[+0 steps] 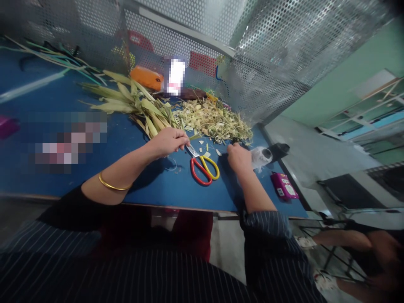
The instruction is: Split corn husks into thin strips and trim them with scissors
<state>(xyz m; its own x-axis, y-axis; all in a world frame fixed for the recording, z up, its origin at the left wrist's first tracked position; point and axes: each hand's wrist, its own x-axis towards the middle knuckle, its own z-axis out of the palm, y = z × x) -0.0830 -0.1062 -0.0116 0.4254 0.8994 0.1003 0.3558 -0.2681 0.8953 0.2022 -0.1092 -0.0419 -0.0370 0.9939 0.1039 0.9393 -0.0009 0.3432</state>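
My left hand (170,141) is closed in a pinch over the blue table, and a narrow pale-green strip (195,136) shows by its fingertips. Whether the fingers hold that strip is unclear. Just below them lie scissors (201,169) with one red and one yellow handle; the left hand partly covers the blades. To the right, my right hand (239,158) is curled shut, its fingertips hidden. Beside it lies a plastic-wrapped white roll (261,156). A bundle of dried corn husks (142,105) lies behind the left hand, and a heap of cut husk scraps (211,118) beyond both hands.
A purple packet (284,186) lies at the right of the table (164,195). An orange packet (147,78) and a lit screen (176,75) stand at the back, before a perforated metal panel (176,40). Long strips (59,63) lie far left. A person's legs (344,242) show lower right.
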